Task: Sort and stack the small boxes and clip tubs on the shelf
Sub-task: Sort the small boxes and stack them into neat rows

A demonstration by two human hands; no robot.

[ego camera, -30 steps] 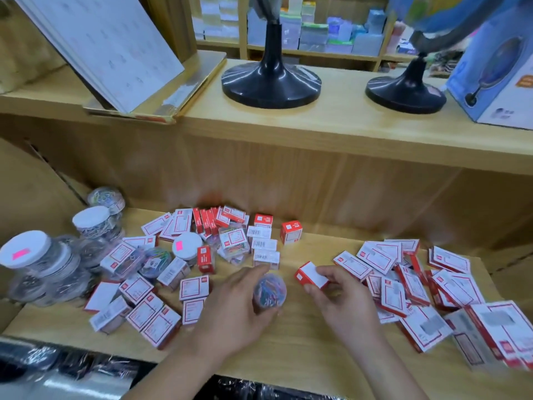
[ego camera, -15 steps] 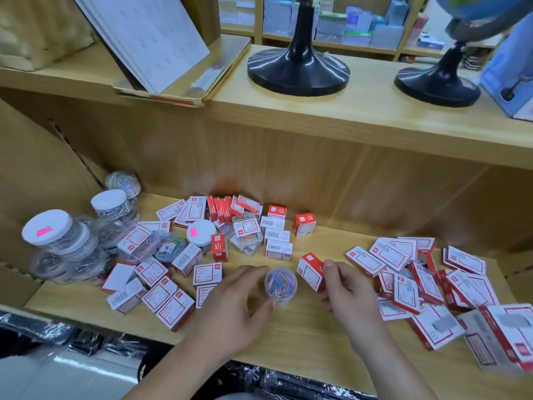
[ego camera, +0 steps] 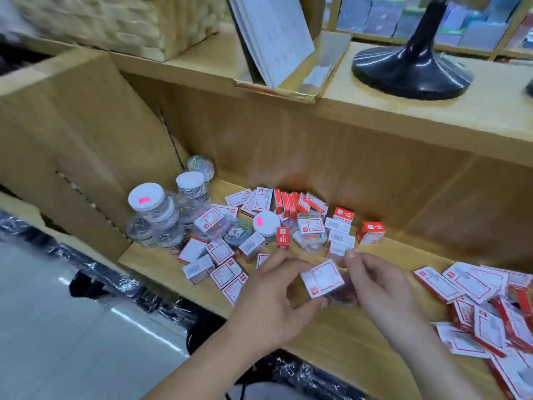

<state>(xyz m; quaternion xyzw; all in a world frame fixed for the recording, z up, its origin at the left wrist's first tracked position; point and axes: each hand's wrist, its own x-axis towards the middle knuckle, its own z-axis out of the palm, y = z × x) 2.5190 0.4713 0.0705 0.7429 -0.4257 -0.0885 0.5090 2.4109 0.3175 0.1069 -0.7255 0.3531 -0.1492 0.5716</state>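
Observation:
A small white box with a red border [ego camera: 322, 278] lies flat on top of a clear clip tub [ego camera: 344, 297], just above the wooden shelf [ego camera: 331, 342]. My left hand [ego camera: 274, 298] grips the tub from the left. My right hand [ego camera: 377, 287] pinches the box at its right edge. More small red-and-white boxes [ego camera: 222, 252] lie scattered behind my left hand. White-lidded clip tubs [ego camera: 147, 199] stand stacked at the far left. One red box [ego camera: 370, 232] stands alone at the back.
A heap of larger flat red-and-white boxes [ego camera: 473, 287] covers the shelf's right end. A cardboard panel [ego camera: 72, 140] closes the left side. On the ledge above stand a black globe base [ego camera: 409, 73], a leaning white board [ego camera: 274, 36] and a woven basket [ego camera: 101, 21].
My right hand brought the small box over and laid it on the clip tub, and the tub is lifted between both hands. My view has swung to the left.

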